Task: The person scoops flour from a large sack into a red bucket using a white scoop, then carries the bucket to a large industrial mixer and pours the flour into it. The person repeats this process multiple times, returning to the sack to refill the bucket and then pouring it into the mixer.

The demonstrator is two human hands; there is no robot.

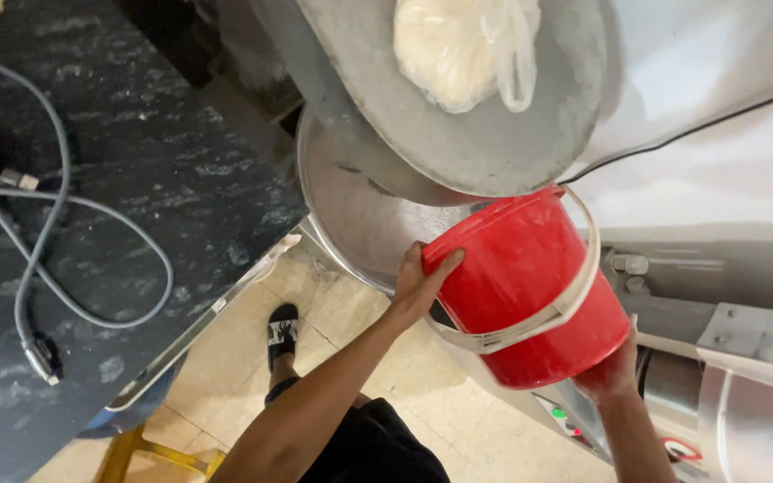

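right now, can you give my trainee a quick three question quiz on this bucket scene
1. True or false: both hands are on the red bucket.
2. Which hand supports the bucket's base? A) left hand B) right hand C) neither
3. What lies on the tilted grey lid above the bucket?

Key
1. True: the left hand's fingers hook over the rim and the right hand cups the bottom.
2. B
3. A pale lump of dough in a clear plastic bag.
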